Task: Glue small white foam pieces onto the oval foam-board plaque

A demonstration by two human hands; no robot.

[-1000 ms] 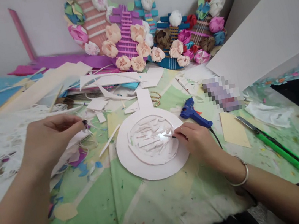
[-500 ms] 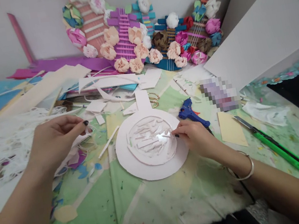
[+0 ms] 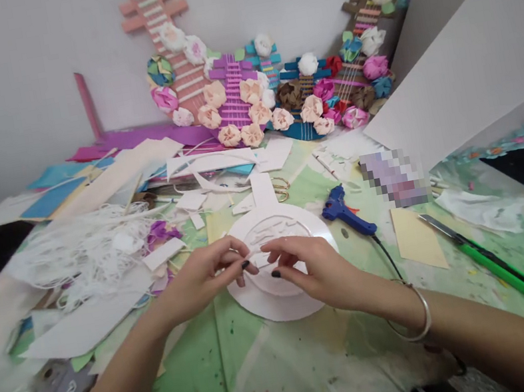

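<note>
A white round paper cutout (image 3: pixel 298 227) with a tab at its top lies on the paint-stained table, covered with several small white paper strips. Both my hands hover over its middle. My left hand (image 3: pixel 205 277) has thumb and fingers pinched together, and my right hand (image 3: pixel 307 265) pinches too, fingertips almost meeting. A small white paper strip (image 3: pixel 259 257) sits between the two pinches. My right wrist wears a silver bangle (image 3: pixel 419 324).
A blue glue gun (image 3: pixel 346 211) lies right of the cutout, a green utility knife (image 3: pixel 503 268) farther right, a cream paper sheet (image 3: pixel 419 237) between them. A heap of white paper shreds (image 3: pixel 84 254) sits left. Flower-decorated paper guitars (image 3: pixel 275 96) lean on the wall; a white board (image 3: pixel 466 62) leans at the right.
My left hand moved right from the shred heap to the cutout. My right hand shifted left to meet it over the strips. The camera tilted up and right.
</note>
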